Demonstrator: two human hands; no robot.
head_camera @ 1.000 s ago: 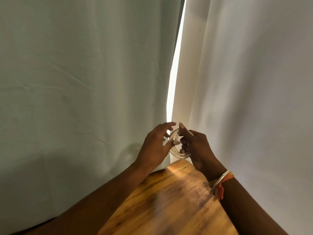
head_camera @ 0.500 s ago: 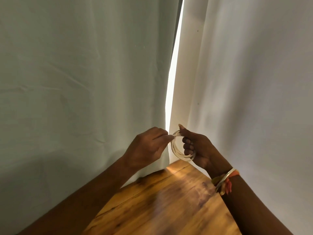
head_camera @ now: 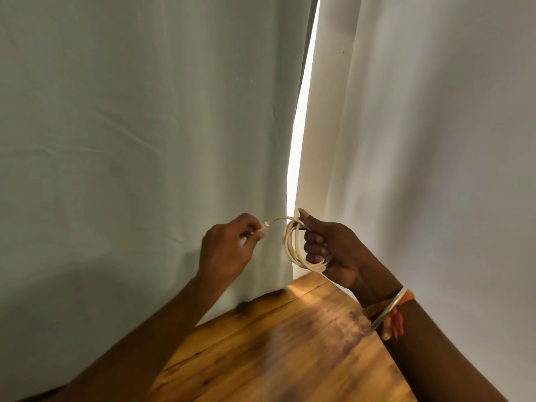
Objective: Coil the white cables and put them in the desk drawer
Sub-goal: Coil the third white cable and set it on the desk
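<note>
A white cable (head_camera: 293,248) is wound into several small loops held up in the air above the far corner of the wooden desk (head_camera: 278,352). My right hand (head_camera: 333,250) grips the coil, thumb on top and fingers through the loops. My left hand (head_camera: 229,250) is to the left of it and pinches the cable's free end with its connector (head_camera: 266,226) between thumb and fingers. A short curved length of cable runs from that end to the coil. No drawer is in view.
Pale curtains (head_camera: 145,140) hang close behind and to the right of the desk, with a bright gap (head_camera: 301,126) between them. My right wrist carries a bangle and orange thread (head_camera: 388,311).
My left hand has pulled away to the left with the cable's end, drawing a short length out of the coil. My right hand keeps its hold on the loops.
</note>
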